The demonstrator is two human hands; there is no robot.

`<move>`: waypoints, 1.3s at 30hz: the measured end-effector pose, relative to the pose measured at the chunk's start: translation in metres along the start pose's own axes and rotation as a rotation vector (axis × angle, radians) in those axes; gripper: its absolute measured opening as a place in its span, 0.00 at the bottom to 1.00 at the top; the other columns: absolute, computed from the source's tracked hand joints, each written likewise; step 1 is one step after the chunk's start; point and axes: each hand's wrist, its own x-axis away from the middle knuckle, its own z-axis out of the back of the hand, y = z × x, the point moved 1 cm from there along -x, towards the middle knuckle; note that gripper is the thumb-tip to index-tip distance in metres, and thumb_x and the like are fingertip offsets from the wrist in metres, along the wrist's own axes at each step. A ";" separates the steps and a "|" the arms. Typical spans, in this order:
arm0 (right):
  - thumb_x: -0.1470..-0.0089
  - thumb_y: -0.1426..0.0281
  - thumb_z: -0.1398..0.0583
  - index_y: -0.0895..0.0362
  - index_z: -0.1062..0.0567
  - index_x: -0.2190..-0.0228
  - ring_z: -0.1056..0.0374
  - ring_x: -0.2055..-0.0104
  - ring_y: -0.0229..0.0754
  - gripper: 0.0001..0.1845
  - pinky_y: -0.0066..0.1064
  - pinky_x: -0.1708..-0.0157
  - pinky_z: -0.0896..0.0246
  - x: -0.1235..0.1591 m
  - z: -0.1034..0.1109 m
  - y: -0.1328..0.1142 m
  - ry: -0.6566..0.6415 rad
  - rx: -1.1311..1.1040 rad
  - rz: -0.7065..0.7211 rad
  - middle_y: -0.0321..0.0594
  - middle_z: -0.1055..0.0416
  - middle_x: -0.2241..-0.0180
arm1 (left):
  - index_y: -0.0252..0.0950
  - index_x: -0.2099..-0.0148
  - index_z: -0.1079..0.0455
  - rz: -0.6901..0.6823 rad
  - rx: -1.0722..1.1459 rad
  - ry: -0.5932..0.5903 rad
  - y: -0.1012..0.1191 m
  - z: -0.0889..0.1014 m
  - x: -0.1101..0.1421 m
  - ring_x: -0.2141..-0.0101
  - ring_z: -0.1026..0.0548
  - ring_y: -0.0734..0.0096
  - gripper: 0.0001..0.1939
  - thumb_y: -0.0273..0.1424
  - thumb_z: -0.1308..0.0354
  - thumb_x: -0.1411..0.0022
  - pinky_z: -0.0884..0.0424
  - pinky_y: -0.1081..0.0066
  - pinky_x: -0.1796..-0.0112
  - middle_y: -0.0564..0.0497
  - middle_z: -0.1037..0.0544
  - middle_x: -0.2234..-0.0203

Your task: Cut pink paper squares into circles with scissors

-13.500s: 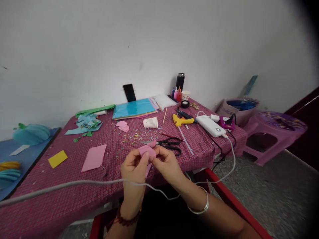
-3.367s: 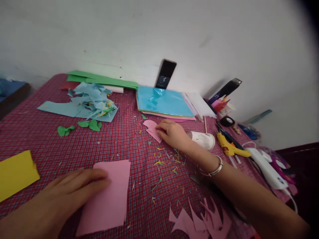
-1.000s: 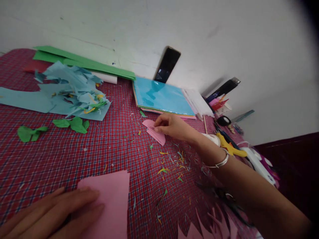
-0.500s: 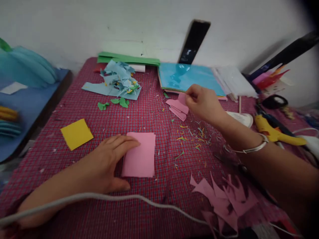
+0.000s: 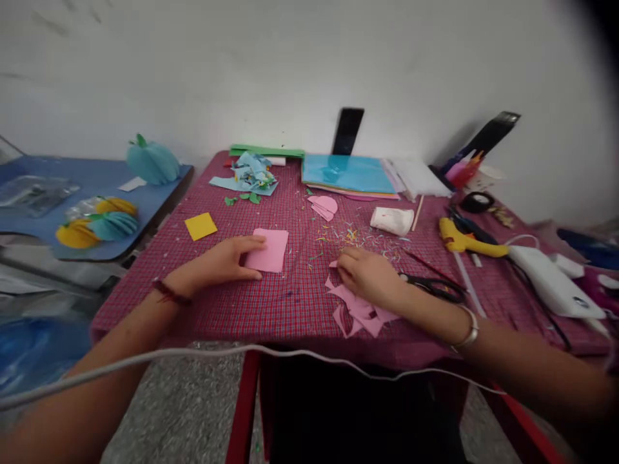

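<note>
My left hand (image 5: pixel 231 259) lies on the left edge of a square of pink paper (image 5: pixel 271 250), fingers stretched over it and thumb apart on the cloth. My right hand (image 5: pixel 360 274) is closed, pinching a pink paper scrap (image 5: pixel 333 264) that shows at its fingertips. Under and beside this hand is a heap of pink paper offcuts (image 5: pixel 360 314). Rounded pink paper pieces (image 5: pixel 324 206) lie together farther back. Scissors with black handles (image 5: pixel 435 287) rest by my right wrist, partly hidden.
A yellow paper square (image 5: pixel 200 226) lies left, with blue paper scraps (image 5: pixel 254 171) behind. Blue sheets (image 5: pixel 348 174) and a phone (image 5: pixel 348 131) are at the wall. A white cup (image 5: pixel 391 220) and yellow glue gun (image 5: pixel 467 238) lie right. A white cable (image 5: pixel 217 352) crosses in front.
My right hand has come from the rounded pink pieces at the back to the offcut heap nearer me. My left hand stays on the pink square. The camera view has widened and shifted.
</note>
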 end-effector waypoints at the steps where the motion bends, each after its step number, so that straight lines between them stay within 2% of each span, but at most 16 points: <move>1: 0.42 0.70 0.44 0.58 0.27 0.70 0.33 0.63 0.46 0.07 0.34 0.63 0.41 0.002 0.001 -0.005 -0.005 -0.005 0.025 0.45 0.29 0.68 | 0.34 0.42 0.35 0.007 0.033 0.016 0.000 -0.001 0.000 0.42 0.35 0.58 0.33 0.38 0.36 0.48 0.43 0.56 0.42 0.38 0.34 0.41; 3: 0.44 0.65 0.40 0.58 0.26 0.65 0.33 0.60 0.49 0.09 0.38 0.59 0.41 0.001 0.004 -0.013 0.024 -0.054 0.044 0.46 0.28 0.64 | 0.36 0.43 0.33 0.017 0.104 0.051 -0.001 -0.003 0.001 0.42 0.35 0.58 0.30 0.39 0.37 0.48 0.42 0.55 0.42 0.39 0.33 0.41; 5: 0.45 0.65 0.39 0.58 0.26 0.61 0.34 0.58 0.49 0.12 0.40 0.57 0.41 -0.005 0.008 -0.020 0.069 -0.151 0.045 0.46 0.28 0.61 | 0.38 0.45 0.32 0.023 0.164 0.083 -0.003 -0.006 0.002 0.43 0.34 0.58 0.28 0.40 0.38 0.48 0.41 0.54 0.43 0.41 0.32 0.42; 11: 0.45 0.76 0.41 0.58 0.28 0.58 0.34 0.54 0.44 0.11 0.36 0.53 0.40 -0.049 -0.004 -0.040 0.134 -0.469 0.171 0.45 0.29 0.58 | 0.36 0.46 0.30 -0.013 0.201 0.133 -0.010 -0.011 0.002 0.43 0.33 0.58 0.27 0.42 0.39 0.46 0.41 0.54 0.43 0.40 0.31 0.43; 13: 0.45 0.76 0.42 0.58 0.29 0.57 0.34 0.53 0.43 0.12 0.36 0.52 0.40 -0.061 -0.012 -0.045 0.138 -0.517 0.206 0.44 0.30 0.56 | 0.37 0.47 0.30 -0.014 0.200 0.131 -0.010 -0.010 0.001 0.43 0.33 0.60 0.24 0.43 0.44 0.41 0.42 0.55 0.42 0.41 0.31 0.43; 16: 0.45 0.74 0.42 0.58 0.29 0.58 0.34 0.54 0.43 0.11 0.34 0.53 0.40 -0.071 -0.021 -0.051 0.118 -0.514 0.242 0.44 0.31 0.56 | 0.38 0.48 0.28 -0.010 0.238 0.125 -0.006 -0.007 0.001 0.43 0.33 0.63 0.23 0.43 0.58 0.33 0.44 0.57 0.41 0.44 0.30 0.43; 18: 0.45 0.73 0.41 0.58 0.29 0.59 0.34 0.56 0.43 0.10 0.34 0.55 0.40 -0.074 -0.024 -0.055 0.103 -0.472 0.245 0.44 0.30 0.57 | 0.38 0.50 0.27 -0.013 0.267 0.130 -0.004 -0.006 0.001 0.43 0.33 0.64 0.25 0.44 0.61 0.32 0.44 0.58 0.41 0.45 0.29 0.44; 23: 0.45 0.72 0.41 0.59 0.29 0.61 0.35 0.60 0.43 0.08 0.34 0.56 0.41 -0.078 -0.028 -0.062 0.101 -0.359 0.229 0.44 0.30 0.61 | 0.38 0.51 0.26 -0.004 0.287 0.159 -0.003 -0.008 0.000 0.44 0.33 0.64 0.26 0.46 0.61 0.33 0.44 0.59 0.41 0.46 0.28 0.45; 31: 0.42 0.72 0.44 0.58 0.27 0.66 0.36 0.62 0.43 0.05 0.34 0.57 0.43 -0.082 -0.035 -0.062 0.098 -0.321 0.251 0.43 0.29 0.64 | 0.37 0.51 0.27 -0.008 0.288 0.158 -0.001 -0.008 0.000 0.45 0.32 0.65 0.26 0.45 0.60 0.33 0.44 0.60 0.41 0.45 0.27 0.47; 39: 0.46 0.79 0.44 0.59 0.26 0.73 0.34 0.65 0.40 0.09 0.31 0.60 0.43 -0.088 -0.032 -0.063 0.117 -0.524 0.133 0.40 0.28 0.69 | 0.36 0.53 0.27 0.008 0.292 0.165 0.000 -0.007 0.001 0.44 0.32 0.62 0.27 0.45 0.62 0.33 0.44 0.59 0.41 0.44 0.27 0.46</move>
